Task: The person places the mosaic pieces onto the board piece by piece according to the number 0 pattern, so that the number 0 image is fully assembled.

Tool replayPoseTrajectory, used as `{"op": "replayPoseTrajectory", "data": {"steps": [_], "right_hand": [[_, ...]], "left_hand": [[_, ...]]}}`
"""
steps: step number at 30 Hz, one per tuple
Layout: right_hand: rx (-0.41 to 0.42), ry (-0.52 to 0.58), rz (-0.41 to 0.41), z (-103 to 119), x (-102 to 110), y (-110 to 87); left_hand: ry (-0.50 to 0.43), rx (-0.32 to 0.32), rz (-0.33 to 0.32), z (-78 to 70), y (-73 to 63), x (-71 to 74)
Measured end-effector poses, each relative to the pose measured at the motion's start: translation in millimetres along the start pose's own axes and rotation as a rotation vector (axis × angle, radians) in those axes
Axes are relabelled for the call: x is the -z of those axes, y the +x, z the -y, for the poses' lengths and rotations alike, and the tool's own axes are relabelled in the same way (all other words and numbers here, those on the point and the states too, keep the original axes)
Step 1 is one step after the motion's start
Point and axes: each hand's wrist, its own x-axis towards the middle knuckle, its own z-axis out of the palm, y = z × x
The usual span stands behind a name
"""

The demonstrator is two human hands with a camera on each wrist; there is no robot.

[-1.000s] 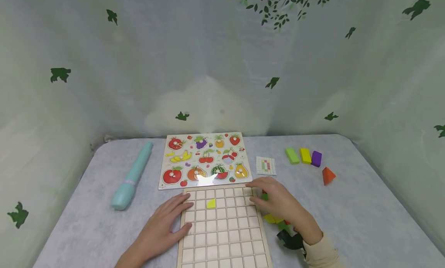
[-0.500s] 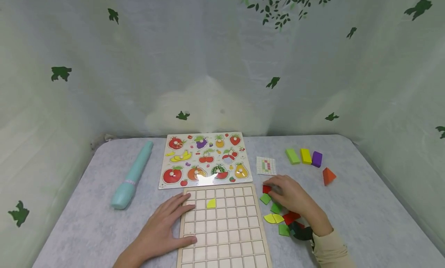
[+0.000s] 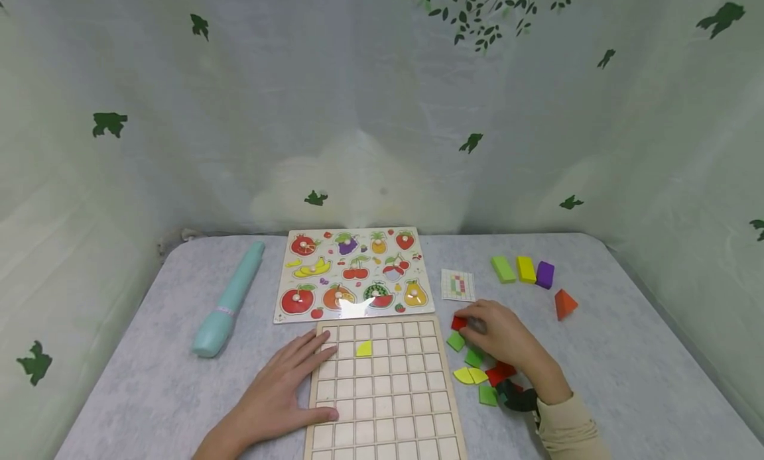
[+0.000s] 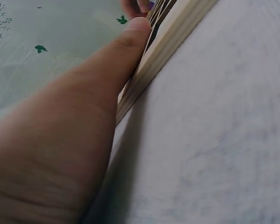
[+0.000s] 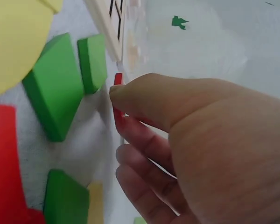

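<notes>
A wooden grid board (image 3: pixel 310 407) lies at the front middle, with one yellow quarter-round tile (image 3: pixel 364 348) in a cell near its top. My left hand (image 3: pixel 271 394) rests on the board's left edge, fingers spread and fairly straight; the left wrist view shows the thumb (image 4: pixel 126 42) on the rim. To the right of the board, my right hand (image 3: pixel 504 334) pinches a red tile (image 3: pixel 458 323) between thumb and fingers. The right wrist view shows this red tile (image 5: pixel 118 105) edge-on under the thumb. Green tiles (image 3: pixel 455 341), yellow tiles (image 3: pixel 470 375) and more red tiles (image 3: pixel 500 372) lie around that hand.
Behind the grid board lies a fruit peg puzzle (image 3: pixel 355 274), with a small pattern card (image 3: pixel 457 286) at its right. Green (image 3: pixel 503 269), yellow (image 3: pixel 526 269) and purple blocks (image 3: pixel 545 274) and an orange triangular block (image 3: pixel 564 304) stand back right. A teal tapered object (image 3: pixel 227 304) lies left.
My right hand has left the board's upper right corner, moved right and taken the red tile between its fingers. My left thumb has slid down slightly along the board.
</notes>
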Motion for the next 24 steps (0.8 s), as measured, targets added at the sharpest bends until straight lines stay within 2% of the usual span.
{"op": "replayPoseTrajectory", "data": {"steps": [6,11,18,24], "right_hand": [[-0.001,0.046,-0.019,10,-1,3.5],[0.058,0.061,-0.01,27,-6,10.0],[0.154,0.083,0.011,48,-16,20.2],[0.191,0.1,0.04,64,-29,25.3]], "left_hand": [[0.053,0.004,0.016,-3.7,-0.2,-0.8],[0.078,0.005,0.015,-5.2,0.2,-1.4],[0.101,0.046,0.016,-7.8,1.1,-3.6],[0.097,0.062,0.027,-8.3,1.1,-2.2]]}}
